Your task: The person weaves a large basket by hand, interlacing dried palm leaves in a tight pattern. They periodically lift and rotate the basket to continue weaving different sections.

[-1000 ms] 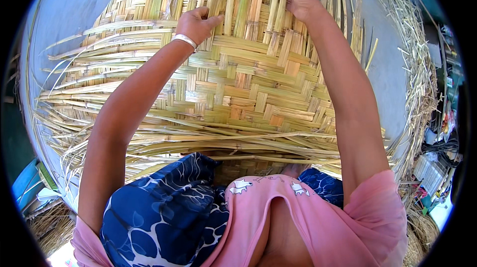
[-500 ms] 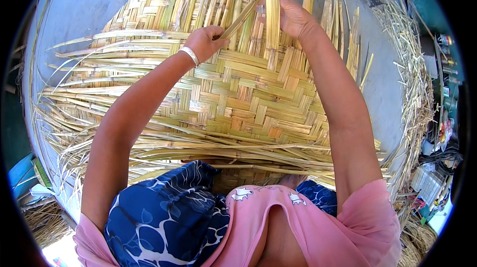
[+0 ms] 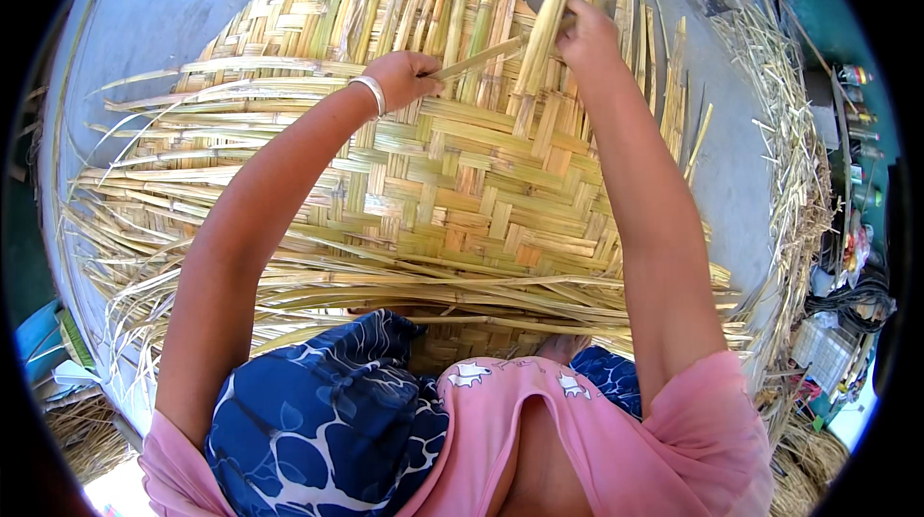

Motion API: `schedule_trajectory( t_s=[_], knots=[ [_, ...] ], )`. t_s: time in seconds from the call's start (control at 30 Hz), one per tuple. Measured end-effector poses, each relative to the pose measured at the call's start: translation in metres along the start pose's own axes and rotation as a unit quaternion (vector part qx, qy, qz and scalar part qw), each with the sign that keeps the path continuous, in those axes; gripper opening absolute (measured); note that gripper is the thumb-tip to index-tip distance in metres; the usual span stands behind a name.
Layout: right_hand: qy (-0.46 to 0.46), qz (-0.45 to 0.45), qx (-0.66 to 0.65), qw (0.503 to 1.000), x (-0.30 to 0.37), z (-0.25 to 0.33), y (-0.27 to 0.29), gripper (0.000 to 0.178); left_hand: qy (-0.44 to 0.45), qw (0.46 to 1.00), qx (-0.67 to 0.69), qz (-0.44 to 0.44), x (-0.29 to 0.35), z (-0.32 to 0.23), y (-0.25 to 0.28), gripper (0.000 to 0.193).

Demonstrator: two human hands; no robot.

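A large mat [image 3: 448, 185] of flat yellow-green split cane strips lies woven before me, with long loose ends around it. My left hand [image 3: 397, 79], wearing a pale bangle, pinches one end of a narrow cane strip [image 3: 481, 58] above the weave. That strip runs up to the right and meets a raised, upright strip [image 3: 542, 40] of the mat. At this raised strip my right hand [image 3: 589, 36] is closed, its fingertips partly hidden behind the cane. Slight blur covers the strips near the right hand.
Unwoven strip ends fan out at the left [image 3: 164, 185] and in a bundle along the near edge [image 3: 452, 291]. Grey floor [image 3: 144, 16] surrounds the mat. A heap of straw-like scraps [image 3: 794, 161] lies at the right, with cables [image 3: 857, 300] and clutter beyond.
My right hand has moved slightly right and up, closing from a more open pose, and the raised strip leans right. The narrow strip lies flatter; my left hand has barely moved.
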State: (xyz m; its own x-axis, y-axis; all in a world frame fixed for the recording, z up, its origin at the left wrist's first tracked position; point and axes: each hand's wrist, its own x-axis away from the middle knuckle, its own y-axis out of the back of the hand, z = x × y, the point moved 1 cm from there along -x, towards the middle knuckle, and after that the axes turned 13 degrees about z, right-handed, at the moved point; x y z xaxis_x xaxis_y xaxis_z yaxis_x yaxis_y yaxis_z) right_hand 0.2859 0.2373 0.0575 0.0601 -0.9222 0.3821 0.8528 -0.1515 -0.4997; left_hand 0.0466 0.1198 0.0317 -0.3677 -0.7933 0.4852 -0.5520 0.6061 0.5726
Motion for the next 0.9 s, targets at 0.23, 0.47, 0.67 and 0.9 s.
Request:
schedule_trajectory(
  t_s=[0.23,0.47,0.67,0.9],
  knots=[
    [-0.016,-0.016,-0.145,0.989,0.087,-0.005,0.077,0.012,0.012,1.0,-0.021,0.015,-0.006,0.005,0.0,0.02],
    [0.155,0.059,0.209,0.964,0.144,-0.007,0.039,0.014,-0.006,0.999,0.032,-0.034,-0.006,0.006,-0.011,0.021],
    [0.107,0.033,0.155,0.982,0.125,-0.002,0.065,0.024,-0.045,0.992,0.04,-0.111,0.001,0.011,-0.021,0.023],
    [-0.001,-0.033,0.029,0.999,0.127,-0.037,0.117,0.024,-0.074,0.97,-0.056,-0.224,0.021,0.014,-0.04,0.035]
  ],
)
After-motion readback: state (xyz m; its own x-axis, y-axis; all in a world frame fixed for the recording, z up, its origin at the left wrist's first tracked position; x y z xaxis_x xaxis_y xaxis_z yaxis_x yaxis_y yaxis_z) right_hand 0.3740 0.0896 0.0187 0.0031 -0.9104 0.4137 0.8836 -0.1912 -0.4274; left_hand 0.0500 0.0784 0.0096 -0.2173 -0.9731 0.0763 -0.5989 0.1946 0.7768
